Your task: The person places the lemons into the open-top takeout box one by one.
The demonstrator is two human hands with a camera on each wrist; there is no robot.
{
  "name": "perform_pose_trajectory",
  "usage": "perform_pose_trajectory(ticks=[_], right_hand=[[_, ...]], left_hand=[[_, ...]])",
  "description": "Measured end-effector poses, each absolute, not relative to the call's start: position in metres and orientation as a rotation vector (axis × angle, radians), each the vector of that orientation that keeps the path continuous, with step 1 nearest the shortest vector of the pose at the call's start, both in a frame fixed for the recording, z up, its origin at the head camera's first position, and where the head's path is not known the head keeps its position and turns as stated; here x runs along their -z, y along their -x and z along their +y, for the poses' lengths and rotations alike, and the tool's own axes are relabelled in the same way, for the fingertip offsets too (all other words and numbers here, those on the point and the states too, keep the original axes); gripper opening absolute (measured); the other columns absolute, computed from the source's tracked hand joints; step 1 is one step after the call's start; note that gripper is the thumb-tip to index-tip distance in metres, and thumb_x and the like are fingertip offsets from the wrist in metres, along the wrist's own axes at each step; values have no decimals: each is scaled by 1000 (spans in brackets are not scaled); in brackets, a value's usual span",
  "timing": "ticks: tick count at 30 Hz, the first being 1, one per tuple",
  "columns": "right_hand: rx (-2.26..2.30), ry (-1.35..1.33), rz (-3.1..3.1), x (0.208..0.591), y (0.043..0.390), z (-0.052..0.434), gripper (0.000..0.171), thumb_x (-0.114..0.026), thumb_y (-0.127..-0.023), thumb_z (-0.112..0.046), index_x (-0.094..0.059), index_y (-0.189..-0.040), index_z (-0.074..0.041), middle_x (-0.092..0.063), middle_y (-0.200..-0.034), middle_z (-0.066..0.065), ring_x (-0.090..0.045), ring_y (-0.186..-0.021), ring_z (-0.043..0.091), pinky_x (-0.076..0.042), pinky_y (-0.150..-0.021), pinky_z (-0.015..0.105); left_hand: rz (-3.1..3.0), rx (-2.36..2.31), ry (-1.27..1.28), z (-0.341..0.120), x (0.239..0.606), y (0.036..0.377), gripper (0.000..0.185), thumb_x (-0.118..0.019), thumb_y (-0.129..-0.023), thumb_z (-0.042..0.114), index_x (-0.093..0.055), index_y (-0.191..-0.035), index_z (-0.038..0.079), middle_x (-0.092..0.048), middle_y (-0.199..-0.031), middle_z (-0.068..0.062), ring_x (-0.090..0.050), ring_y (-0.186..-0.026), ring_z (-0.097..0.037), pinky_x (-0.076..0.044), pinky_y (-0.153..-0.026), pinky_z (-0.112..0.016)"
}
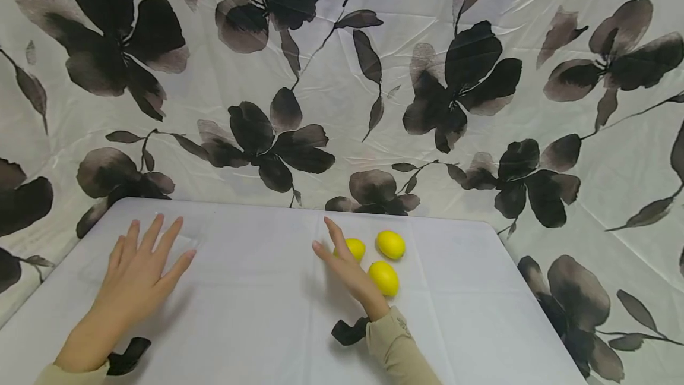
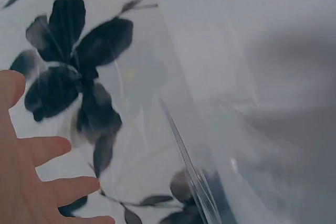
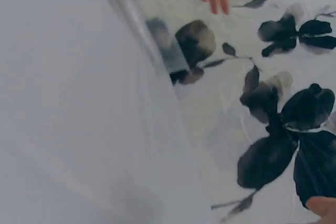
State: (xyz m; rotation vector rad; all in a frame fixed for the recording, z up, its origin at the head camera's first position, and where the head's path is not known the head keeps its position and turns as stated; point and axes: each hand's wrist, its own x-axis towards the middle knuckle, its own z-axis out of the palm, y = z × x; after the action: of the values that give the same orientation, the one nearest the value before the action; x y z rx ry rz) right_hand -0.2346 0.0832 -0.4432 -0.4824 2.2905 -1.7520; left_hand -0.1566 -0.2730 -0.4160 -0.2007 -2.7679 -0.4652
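Three yellow lemons sit in a tight cluster on the desk [image 1: 256,314], just past the right hand [image 1: 350,272]. Nearest lemon [image 1: 383,278] lies just beside the heel of that hand, on its outer side; the middle lemon [image 1: 354,248] is partly hidden behind the fingers [image 1: 335,232]; the far lemon [image 1: 390,244] sits just beyond, apart from the hand. Whether the fingers touch the middle lemon cannot be told from the head view. The right grip is apart, fingers straight and lifted, clamped on nothing. The left hand [image 1: 140,272] rests spread and flat on the desk, well apart from the fruit, its grip likewise apart and holding nothing.

Judging from this pose, the step in hand is a reach for one lemon. To do it well, the right hand would settle over a single fruit, fingers on the far side and thumb on the near side, closing round its widest part, since a smooth oval can roll and nudge its neighbours. A floral cloth [image 1: 342,88] hangs behind the desk.
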Motion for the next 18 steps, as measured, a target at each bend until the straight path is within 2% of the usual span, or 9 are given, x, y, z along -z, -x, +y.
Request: perform_pose_trajectory(ticks=[7, 11, 15, 18], right_hand=[[1901, 475, 2161, 448, 240, 51, 69, -53, -102, -40, -20, -158, -18, -14, -165, 6, -11, -152, 26, -14, -121, 55], [1903, 491, 2103, 454, 245, 33, 68, -51, -102, -41, -21, -158, -17, -17, -165, 7, -14, -151, 27, -16, -121, 53], [1934, 515, 2021, 461, 251, 13, 67, -49, -103, -40, -20, -158, -12, -18, -164, 12, -17, -150, 28, -17, -122, 48], [1993, 522, 1932, 465, 253, -4, 65, -47, -104, -37, -21, -157, -7, -19, -163, 15, -18, -150, 30, -16, -122, 48]], left_hand=[[-2760, 551, 73, -310, 428, 144, 72, -44, -103, 44, -18, -158, 5, -11, -156, -37, 14, -141, -59, 16, -109, -72], [-2741, 597, 1, -327, 436, 140, 72, -43, -104, 42, -15, -157, 3, -8, -155, -39, 15, -139, -61, 13, -106, -76], [-2712, 646, -78, -344, 443, 141, 73, -45, -104, 38, -14, -155, -5, -6, -153, -43, 6, -136, -67, -1, -97, -87], [-2696, 784, -141, -355, 448, 142, 74, -42, -104, 32, -7, -153, -11, -1, -151, -45, 1, -135, -69, -5, -95, -88]])
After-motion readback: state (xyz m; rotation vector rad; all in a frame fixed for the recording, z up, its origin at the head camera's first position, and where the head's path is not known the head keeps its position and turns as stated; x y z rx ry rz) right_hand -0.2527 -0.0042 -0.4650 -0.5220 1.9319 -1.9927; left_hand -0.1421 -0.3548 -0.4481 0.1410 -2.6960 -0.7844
